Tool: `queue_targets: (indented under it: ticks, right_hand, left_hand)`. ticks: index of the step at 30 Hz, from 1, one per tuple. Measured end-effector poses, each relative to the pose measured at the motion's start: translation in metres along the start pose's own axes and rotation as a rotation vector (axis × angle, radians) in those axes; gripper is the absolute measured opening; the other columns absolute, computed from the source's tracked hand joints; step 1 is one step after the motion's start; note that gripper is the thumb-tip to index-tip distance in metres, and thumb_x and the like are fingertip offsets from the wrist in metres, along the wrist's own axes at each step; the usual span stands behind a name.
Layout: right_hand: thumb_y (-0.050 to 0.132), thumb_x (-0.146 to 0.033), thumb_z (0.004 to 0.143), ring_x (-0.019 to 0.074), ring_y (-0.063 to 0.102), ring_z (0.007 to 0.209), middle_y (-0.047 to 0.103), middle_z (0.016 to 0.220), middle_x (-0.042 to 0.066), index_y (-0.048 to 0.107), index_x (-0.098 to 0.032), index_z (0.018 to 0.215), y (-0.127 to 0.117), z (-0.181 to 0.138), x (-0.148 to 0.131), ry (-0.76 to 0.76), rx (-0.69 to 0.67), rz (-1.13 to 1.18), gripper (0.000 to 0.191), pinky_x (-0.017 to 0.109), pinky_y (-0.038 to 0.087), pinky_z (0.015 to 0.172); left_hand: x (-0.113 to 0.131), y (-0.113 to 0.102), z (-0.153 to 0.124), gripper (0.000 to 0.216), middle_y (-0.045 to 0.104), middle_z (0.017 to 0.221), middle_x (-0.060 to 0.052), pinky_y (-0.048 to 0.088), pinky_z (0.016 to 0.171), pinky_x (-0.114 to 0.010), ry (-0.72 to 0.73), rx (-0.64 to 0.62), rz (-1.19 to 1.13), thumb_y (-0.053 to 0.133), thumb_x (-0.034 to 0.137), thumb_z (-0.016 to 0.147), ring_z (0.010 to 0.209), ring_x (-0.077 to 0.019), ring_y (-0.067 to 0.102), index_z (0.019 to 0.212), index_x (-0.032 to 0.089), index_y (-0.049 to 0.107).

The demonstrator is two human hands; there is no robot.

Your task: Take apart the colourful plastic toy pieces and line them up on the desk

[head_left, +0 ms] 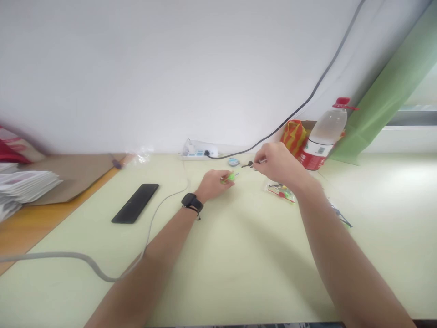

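My left hand (215, 184), with a black watch (192, 201) on its wrist, is closed around a small bright green plastic piece (231, 177). A thin pale tip sticks out beside that piece. To the right and slightly farther back, my right hand (273, 160) pinches a small pale, thin piece (262, 160); its exact kind is too small to make out. Just at those fingertips is a small black part (250, 164), and I cannot tell whether it is held or lies on the table. A round blue-and-white item (234, 161) lies between the hands, near the wall.
A clear packet of colourful small parts (280, 192) lies below my right hand. Behind it stand a large bottle (324, 136) and a red-yellow bag (293, 137). A power strip (200, 150) sits by the wall. Leftward are a black phone (135, 203) and a grey cable (85, 262).
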State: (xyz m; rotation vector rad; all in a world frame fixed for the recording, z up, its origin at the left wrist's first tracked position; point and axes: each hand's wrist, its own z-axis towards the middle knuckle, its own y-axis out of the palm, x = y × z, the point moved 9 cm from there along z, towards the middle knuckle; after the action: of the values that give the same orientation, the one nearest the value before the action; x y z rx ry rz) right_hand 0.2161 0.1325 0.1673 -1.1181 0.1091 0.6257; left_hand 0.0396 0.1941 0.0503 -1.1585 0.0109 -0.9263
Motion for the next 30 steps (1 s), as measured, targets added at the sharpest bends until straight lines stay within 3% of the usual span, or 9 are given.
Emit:
queue_targets:
  ticks: [7,15,23,30]
  right_hand:
    - [0.065,-0.014,0.078,0.0222,0.062,0.074,0.07,0.095,0.011,0.072,-0.02,0.079,0.006,0.003,0.004,-0.003,-0.02,-0.048,0.009,0.034,0.047,0.063]
    - [0.055,-0.006,0.078,0.023,0.062,0.079,0.071,0.092,0.008,0.069,-0.02,0.077,0.004,0.005,-0.004,-0.089,0.02,0.027,0.02,0.034,0.047,0.067]
    - [0.056,-0.013,0.086,0.0229,0.066,0.081,0.072,0.089,0.006,0.07,-0.021,0.086,-0.009,0.003,-0.015,-0.182,0.165,0.212,0.016,0.035,0.051,0.075]
    - [0.056,-0.014,0.086,0.0227,0.062,0.076,0.07,0.084,0.007,0.071,-0.021,0.087,-0.013,0.005,-0.017,-0.136,0.252,0.141,0.017,0.036,0.049,0.075]
  left_hand:
    - [-0.005,0.004,0.001,0.031,0.05,0.064,0.005,0.034,0.063,-0.026,-0.004,0.003,-0.064,0.07,0.041,0.081,0.062,-0.0129,0.044,0.068,0.021,0.05]
    - [-0.007,0.002,0.0,0.034,0.049,0.065,0.004,0.035,0.062,-0.025,-0.039,0.003,-0.136,0.072,0.043,0.079,0.064,-0.0127,0.043,0.067,0.019,0.051]
    - [-0.015,0.007,0.001,0.031,0.059,0.073,0.001,0.039,0.062,-0.026,-0.103,0.022,-0.333,0.076,0.047,0.075,0.068,-0.0144,0.049,0.081,0.016,0.07]
    - [-0.014,0.007,0.002,0.031,0.059,0.074,0.001,0.039,0.065,-0.026,-0.092,0.016,-0.352,0.077,0.046,0.076,0.067,-0.0136,0.048,0.084,0.016,0.072]
